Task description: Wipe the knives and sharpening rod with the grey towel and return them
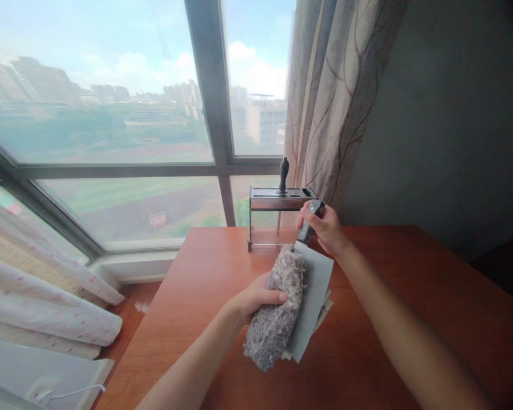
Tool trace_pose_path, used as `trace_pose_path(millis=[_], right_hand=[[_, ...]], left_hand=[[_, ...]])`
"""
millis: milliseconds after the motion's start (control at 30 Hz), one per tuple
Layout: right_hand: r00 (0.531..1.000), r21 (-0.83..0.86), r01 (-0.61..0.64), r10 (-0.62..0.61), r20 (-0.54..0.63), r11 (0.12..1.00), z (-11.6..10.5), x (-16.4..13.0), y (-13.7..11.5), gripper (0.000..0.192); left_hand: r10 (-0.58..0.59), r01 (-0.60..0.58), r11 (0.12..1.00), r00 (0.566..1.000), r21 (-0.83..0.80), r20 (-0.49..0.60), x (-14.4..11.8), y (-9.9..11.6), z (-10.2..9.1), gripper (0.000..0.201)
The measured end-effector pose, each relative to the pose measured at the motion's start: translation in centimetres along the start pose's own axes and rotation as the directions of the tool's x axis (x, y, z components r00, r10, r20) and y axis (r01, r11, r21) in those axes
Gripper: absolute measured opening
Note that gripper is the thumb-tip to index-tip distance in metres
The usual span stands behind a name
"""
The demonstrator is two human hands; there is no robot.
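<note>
Head view: knife rack [277, 208] just behind cleaver [312, 296], curtain [333, 97] beyond.

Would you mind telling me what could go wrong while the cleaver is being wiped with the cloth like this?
1. The left hand presses the grey cloth around the cleaver blade; a slip along the edge might cut the fingers through the fabric.
2. The right hand holds only the handle, with the blade in the air above the table, so a loosened grip could drop it.
</note>
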State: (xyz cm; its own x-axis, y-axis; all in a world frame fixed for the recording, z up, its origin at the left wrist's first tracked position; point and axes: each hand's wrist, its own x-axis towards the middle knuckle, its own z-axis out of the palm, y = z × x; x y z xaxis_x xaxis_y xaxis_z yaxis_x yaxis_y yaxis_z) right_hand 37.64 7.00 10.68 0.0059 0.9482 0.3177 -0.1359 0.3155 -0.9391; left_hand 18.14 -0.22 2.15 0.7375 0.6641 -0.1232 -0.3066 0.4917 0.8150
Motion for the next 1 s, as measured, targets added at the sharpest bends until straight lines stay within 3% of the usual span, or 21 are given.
trace_pose_path(millis=[100,200,300,367,433,567,667,733,800,900,933,1000], right_hand=[[0.993,0.01,0.057,-0.056,-0.1,0.998,-1.6,0.7,-1.0,0.031],[0.959,-0.009,0.148,-0.146,-0.242,0.989,-3.3,1.4,-1.8,0.03],[0.878,-0.053,0.233,-0.233,-0.417,0.971,-4.3,1.5,-2.1,0.027],[0.832,-0.067,0.277,-0.274,-0.482,0.959,-4.6,1.2,-2.0,0.026],[0.822,-0.08,0.302,-0.302,-0.482,0.95,-4.9,0.5,-1.8,0.026],[0.895,-0.156,0.2,-0.245,-0.374,0.967,-6.3,-1.6,-1.4,0.027],[0.971,-0.186,-0.007,-0.038,-0.238,0.982,-8.0,-3.1,-1.6,0.029],[0.988,-0.255,-0.13,0.105,-0.111,0.958,-8.9,-4.1,-1.9,0.031],[0.965,-0.347,-0.229,0.259,0.041,0.91,-9.2,-5.0,-2.2,0.033],[0.841,-0.435,-0.335,0.473,0.262,0.836,-8.7,-6.1,-2.2,0.033],[0.81,-0.438,-0.349,0.502,0.303,0.828,-8.3,-6.4,-2.1,0.032],[0.806,-0.422,-0.347,0.496,0.323,0.838,-7.4,-7.1,-1.4,0.03]], left_hand=[[-0.027,0.026,0.998,0.999,0.051,0.02,-0.3,0.5,-0.6,0.057],[-0.003,0.004,0.999,1.0,0.047,-0.03,-0.5,0.9,-1.3,0.054],[0.05,-0.063,0.996,0.981,-0.066,-0.187,-0.3,1.1,-1.5,0.052],[0.083,-0.139,0.979,0.94,-0.149,-0.331,-0.1,1.0,-1.5,0.049],[0.114,-0.221,0.957,0.883,-0.189,-0.455,0.2,1.0,-1.5,0.045],[0.165,-0.343,0.917,0.791,-0.205,-0.589,0.4,1.6,-2.2,0.041],[0.186,-0.405,0.889,0.745,-0.213,-0.641,0.1,2.7,-2.9,0.037],[0.206,-0.445,0.875,0.697,-0.189,-0.687,-0.1,3.4,-3.3,0.035],[0.234,-0.486,0.86,0.646,-0.155,-0.727,-0.2,3.7,-3.5,0.035],[0.278,-0.546,0.829,0.592,-0.122,-0.756,0.1,3.6,-3.6,0.034],[0.283,-0.562,0.818,0.577,-0.121,-0.766,0.2,3.5,-3.6,0.032],[0.28,-0.592,0.796,0.542,-0.124,-0.793,0.5,3.3,-3.6,0.028]])
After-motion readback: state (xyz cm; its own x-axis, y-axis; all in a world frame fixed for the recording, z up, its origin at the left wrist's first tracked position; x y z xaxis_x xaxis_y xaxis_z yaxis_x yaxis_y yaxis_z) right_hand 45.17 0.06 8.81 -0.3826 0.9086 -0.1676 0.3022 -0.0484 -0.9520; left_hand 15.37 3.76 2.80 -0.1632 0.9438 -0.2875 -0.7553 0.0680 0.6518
